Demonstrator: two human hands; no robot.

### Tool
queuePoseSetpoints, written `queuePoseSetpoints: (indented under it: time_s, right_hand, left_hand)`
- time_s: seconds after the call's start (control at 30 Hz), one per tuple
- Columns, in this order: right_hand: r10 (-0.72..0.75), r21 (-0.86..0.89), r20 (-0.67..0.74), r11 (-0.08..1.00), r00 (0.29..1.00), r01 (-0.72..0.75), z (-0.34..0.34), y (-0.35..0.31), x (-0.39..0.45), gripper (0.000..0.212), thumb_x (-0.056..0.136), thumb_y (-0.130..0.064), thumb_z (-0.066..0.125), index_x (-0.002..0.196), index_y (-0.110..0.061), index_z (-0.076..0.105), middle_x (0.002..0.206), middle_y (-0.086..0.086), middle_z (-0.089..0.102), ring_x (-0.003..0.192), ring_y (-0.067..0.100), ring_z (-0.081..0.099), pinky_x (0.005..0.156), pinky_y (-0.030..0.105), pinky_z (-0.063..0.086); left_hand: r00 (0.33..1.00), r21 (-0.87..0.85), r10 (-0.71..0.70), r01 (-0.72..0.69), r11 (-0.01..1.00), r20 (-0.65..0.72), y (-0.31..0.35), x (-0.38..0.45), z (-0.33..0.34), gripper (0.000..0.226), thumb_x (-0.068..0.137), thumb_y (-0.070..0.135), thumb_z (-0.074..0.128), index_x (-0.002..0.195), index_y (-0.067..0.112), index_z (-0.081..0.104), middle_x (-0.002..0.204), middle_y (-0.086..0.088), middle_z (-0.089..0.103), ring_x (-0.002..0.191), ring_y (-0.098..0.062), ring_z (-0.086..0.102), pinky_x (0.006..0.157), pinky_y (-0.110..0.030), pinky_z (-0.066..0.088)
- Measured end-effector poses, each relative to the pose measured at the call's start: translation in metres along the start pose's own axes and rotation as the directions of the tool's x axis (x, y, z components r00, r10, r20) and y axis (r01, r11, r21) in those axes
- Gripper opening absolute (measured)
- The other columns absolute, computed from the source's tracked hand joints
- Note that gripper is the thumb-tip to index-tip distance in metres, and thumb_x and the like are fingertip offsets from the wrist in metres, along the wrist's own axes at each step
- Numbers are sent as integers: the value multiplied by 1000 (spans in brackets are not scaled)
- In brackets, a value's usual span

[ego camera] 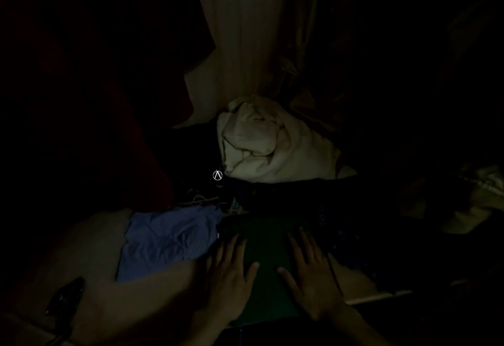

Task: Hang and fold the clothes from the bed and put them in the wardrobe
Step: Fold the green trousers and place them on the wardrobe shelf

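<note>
Both hands [272, 277] flat on dark green garment [266, 239].

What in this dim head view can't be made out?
- Head view, left and right thirds: lost in darkness.
- Dark green garment under the left hand and right hand: type unreadable.
- Dark heap behind it: pieces indistinguishable.
- Shiny dark object, lower left: too dim to identify.
- Wardrobe: not discernible.
</note>
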State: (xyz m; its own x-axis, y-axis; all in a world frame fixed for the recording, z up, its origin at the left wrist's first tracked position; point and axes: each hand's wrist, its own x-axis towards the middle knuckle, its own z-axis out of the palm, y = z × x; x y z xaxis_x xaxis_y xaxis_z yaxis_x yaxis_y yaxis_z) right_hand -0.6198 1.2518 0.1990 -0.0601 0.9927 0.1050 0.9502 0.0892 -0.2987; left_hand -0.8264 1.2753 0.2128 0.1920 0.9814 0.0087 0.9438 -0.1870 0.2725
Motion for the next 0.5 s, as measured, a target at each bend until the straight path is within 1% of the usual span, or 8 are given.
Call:
queuePoseSetpoints:
  time_s: [0.07, 0.17, 0.23, 0.3, 0.33, 0.4, 0.43, 0.5]
  right_hand:
    - [9, 31, -31, 999, 999, -8, 3, 1, 0, 80, 89, -76, 11, 155, -32, -4, 163, -4, -10, 150, 18, -1, 117, 33, 6]
    - [-14, 33, -58, 999, 998, 16, -1, 2, 1, 77, 92, -72, 17, 155, -30, 0, 163, -3, -8, 150, 19, 1, 119, 32, 4]
    - [-38, 33, -59, 999, 998, 40, -7, -1, 1, 74, 94, -69, 20, 155, -31, 4, 163, -3, -7, 150, 19, 2, 120, 31, 3]
    - [-36, 51, -100, 998, 994, 41, -14, -6, -4, 69, 96, -64, 25, 153, -27, 17, 162, 1, 7, 149, 23, 14, 120, 33, 10]
    - [-21, 76, -144, 997, 989, 33, -16, -8, -8, 67, 97, -62, 26, 151, -23, 27, 160, 3, 18, 146, 25, 22, 118, 34, 16]
    - [14, 115, -202, 993, 979, 9, -16, -13, -20, 67, 97, -62, 25, 147, -18, 38, 156, 5, 30, 143, 27, 30, 116, 39, 23]
    - [30, 120, -194, 993, 980, -7, -13, -16, -26, 69, 96, -63, 23, 147, -19, 37, 157, 6, 29, 144, 27, 28, 117, 41, 22]
    - [59, 79, -135, 996, 989, -49, -5, -21, -35, 74, 93, -67, 22, 151, -21, 28, 161, 7, 17, 147, 28, 18, 119, 42, 12]
  left_hand:
    - [999, 12, -23, 23, 1000, -24, -1, -1, 7, 82, 87, 70, -10, 156, 30, 10, 165, 8, 7, 150, -17, 8, 120, -36, 11]
    - [999, 19, -12, 13, 1000, -53, 3, 1, 1, 89, 86, 70, -12, 154, 26, 27, 162, 4, 21, 147, -21, 21, 116, -41, 24]
    - [996, -4, 16, -16, 1000, -83, 7, -1, -11, 84, 93, 66, 0, 144, 19, 47, 153, -3, 41, 139, -26, 41, 106, -45, 40]
    - [989, -15, 50, -53, 999, -137, 10, -7, -18, 70, 95, 60, 20, 134, 16, 59, 144, -6, 53, 130, -29, 52, 95, -46, 49]
    - [985, -35, 60, -67, 997, -161, 12, -11, -19, 64, 94, 57, 27, 132, 17, 60, 143, -5, 54, 129, -28, 53, 93, -46, 49]
    - [978, -96, 64, -85, 992, -200, 14, -19, -17, 59, 95, 58, 28, 133, 22, 55, 146, -2, 50, 131, -26, 49, 93, -45, 45]
    - [976, -110, 70, -94, 989, -205, 14, -23, -14, 59, 97, 60, 25, 134, 23, 52, 147, -2, 48, 133, -25, 46, 94, -44, 40]
    - [978, -82, 95, -112, 990, -186, 15, -29, -6, 63, 95, 61, 26, 136, 20, 52, 149, -6, 46, 134, -28, 44, 96, -44, 35]
